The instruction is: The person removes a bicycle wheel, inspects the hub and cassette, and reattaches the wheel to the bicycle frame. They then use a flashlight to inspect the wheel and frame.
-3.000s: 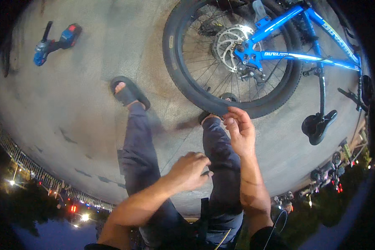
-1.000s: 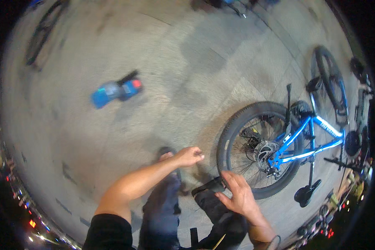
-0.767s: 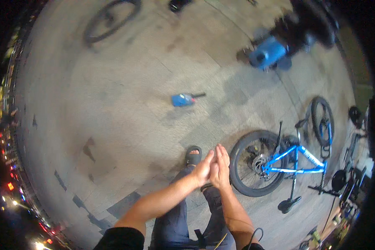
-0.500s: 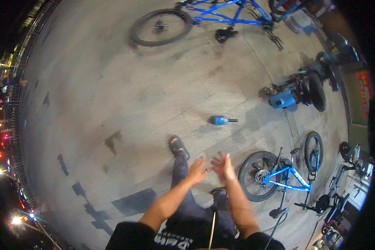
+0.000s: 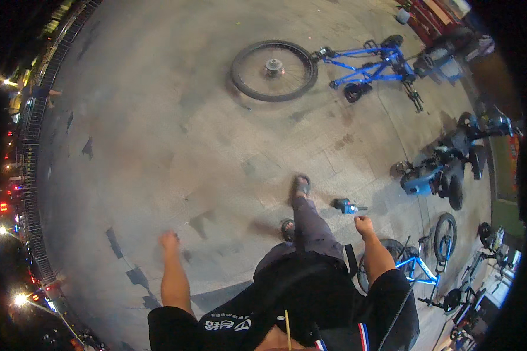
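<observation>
My left hand (image 5: 169, 240) hangs out to the left over the pavement, and motion smears its fingers. On the other side, my right hand (image 5: 363, 225) has its fingers curled in, with nothing showing in them. Just beyond that hand, a blue-and-black cordless power tool (image 5: 344, 205) lies on the ground, its thin dark shaft pointing right. The hand appears just below the shaft in the picture; touching is not visible. Past my right forearm lies a small blue bicycle (image 5: 416, 266), partly hidden by the arm.
Ahead, a blue bike frame (image 5: 366, 67) lies with a large wheel (image 5: 274, 69). A dark scooter-like vehicle with blue parts (image 5: 430, 178) stands to the right. More bikes and parts (image 5: 471, 281) line the right edge. A metal railing (image 5: 30, 175) runs along the left.
My hands were close together with fingers spread; now they are wide apart, left hand out left, right hand out right. My legs have stepped, and the ground items have shifted in view.
</observation>
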### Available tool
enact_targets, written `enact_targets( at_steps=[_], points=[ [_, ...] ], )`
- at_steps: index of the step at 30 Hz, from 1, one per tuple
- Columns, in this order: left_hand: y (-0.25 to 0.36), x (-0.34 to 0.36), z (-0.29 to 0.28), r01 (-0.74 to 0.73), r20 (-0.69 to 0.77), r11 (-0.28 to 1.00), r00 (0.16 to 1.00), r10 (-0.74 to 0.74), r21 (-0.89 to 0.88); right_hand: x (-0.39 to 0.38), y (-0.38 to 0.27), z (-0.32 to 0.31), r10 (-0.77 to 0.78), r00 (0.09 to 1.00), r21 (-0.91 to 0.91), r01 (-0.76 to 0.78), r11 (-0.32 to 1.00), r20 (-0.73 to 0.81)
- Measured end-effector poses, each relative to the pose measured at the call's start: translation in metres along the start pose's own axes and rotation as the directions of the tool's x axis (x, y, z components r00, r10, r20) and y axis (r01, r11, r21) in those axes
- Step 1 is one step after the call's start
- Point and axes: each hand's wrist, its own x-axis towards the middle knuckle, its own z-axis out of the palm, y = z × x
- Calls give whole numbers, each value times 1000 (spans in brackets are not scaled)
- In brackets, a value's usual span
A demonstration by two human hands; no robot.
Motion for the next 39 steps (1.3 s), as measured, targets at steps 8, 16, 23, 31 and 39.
enact_targets(
  at_steps=[8, 16, 23, 31, 39],
  points=[
    [54, -23, 120, 128, 537, 967, 812, -230, 221, 159, -294, 51, -214, 972, -82, 222, 972, 95],
    [169, 75, 102, 584, 126, 787, 812, -571, -197, 145, -782, 93, -722, 649, 226, 686, 691, 239],
    [391, 320, 179, 405, 374, 903, 823, -428, 144, 136, -1006, 100, -648, 718, 200, 617, 761, 254],
    [903, 570, 430, -311, 611, 867, 791, 10, 389, 235, -1135, 19, -531, 816, 512, 565, 648, -229],
    [1139, 502, 719, -777, 820, 628, 390, 420, 48, 434, -1264, -68, -245, 961, 546, 276, 791, -130]
  ],
)
